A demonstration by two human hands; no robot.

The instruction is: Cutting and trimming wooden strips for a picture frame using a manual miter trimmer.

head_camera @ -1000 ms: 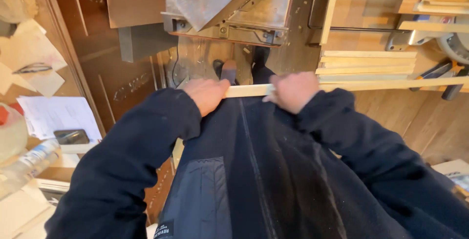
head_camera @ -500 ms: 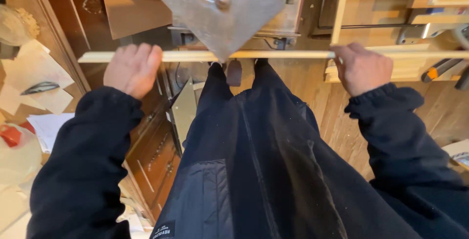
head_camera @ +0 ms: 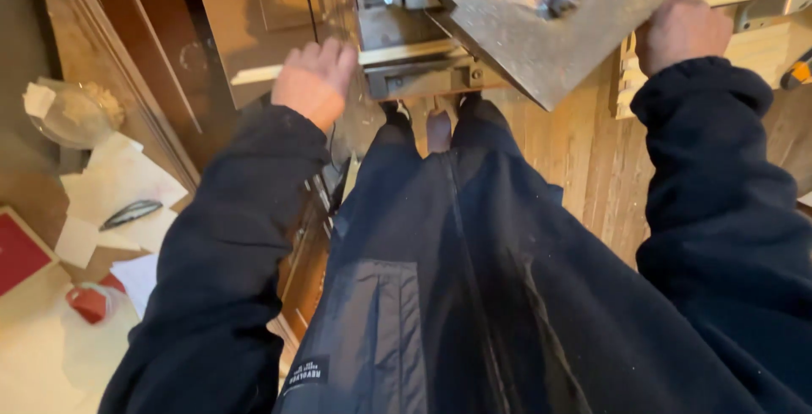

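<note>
Left hand [head_camera: 315,82] laid palm-down, fingers closed over a long pale wooden strip [head_camera: 254,73], gripping it just left of the machine. Right hand [head_camera: 679,32] clenched around the far stretch of the same strip, at the right of the grey triangular metal guard [head_camera: 541,38]. Strip lying across the machine bed [head_camera: 419,76], passing under that guard, hidden in the middle. Best done, by the look of it, with both grips level and steady, strip flat against the bed, fingers well apart from the guarded centre. Beyond: wooden cabinet door [head_camera: 254,8], plank floor [head_camera: 584,160], scattered papers [head_camera: 118,186], dark pen [head_camera: 131,213], clear bowl [head_camera: 72,114] at far left.
</note>
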